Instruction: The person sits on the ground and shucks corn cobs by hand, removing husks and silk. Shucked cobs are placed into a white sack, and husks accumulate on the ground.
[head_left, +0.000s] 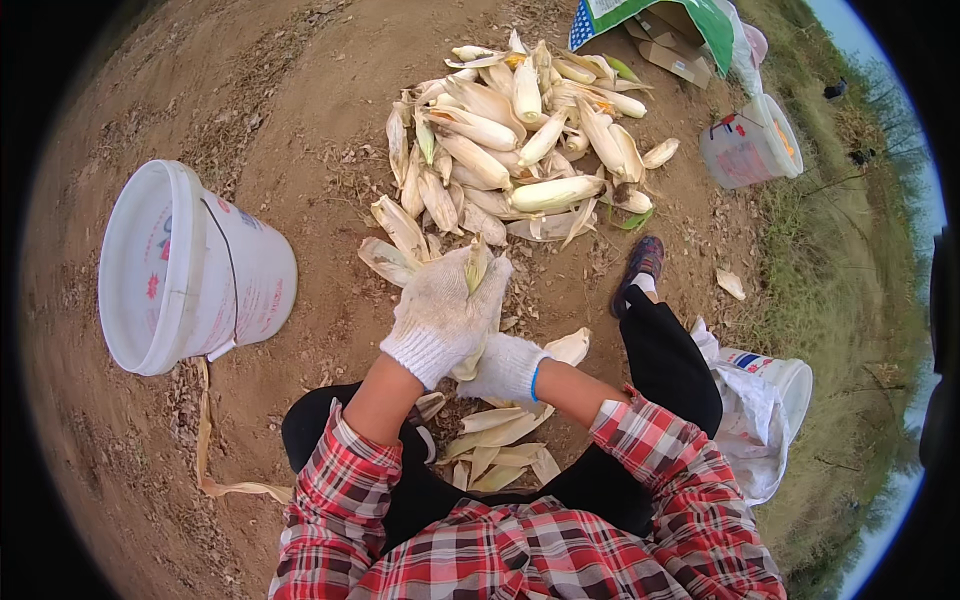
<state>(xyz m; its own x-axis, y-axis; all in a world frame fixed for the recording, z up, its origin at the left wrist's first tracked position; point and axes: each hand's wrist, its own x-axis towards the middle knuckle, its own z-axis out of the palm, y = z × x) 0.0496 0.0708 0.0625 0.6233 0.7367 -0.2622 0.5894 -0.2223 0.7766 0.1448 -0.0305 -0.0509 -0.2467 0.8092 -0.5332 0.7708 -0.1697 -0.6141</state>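
In the middle of the head view, my left hand (450, 304), in a cream knitted work glove, is closed around the husk of an ear of corn (477, 264). Against it and slightly lower is my right hand (506, 367), in a similar white glove with a blue edge; its fingers are largely hidden behind the husk and the other glove. Beyond both hands lies a heap of corn ears in pale dry husks (480, 161). Loose corn husks (499, 435) lie on the soil between my legs, and another husk (570, 346) shows beside my right wrist.
A large white plastic bucket (259, 277) stands at left. Another bucket (739, 154) holding something orange is at upper right, near a green-and-white sack (701, 22) and cardboard (667, 56). A third bucket (795, 397), partly covered by a white plastic bag (754, 442), is at right. Grass borders the soil.
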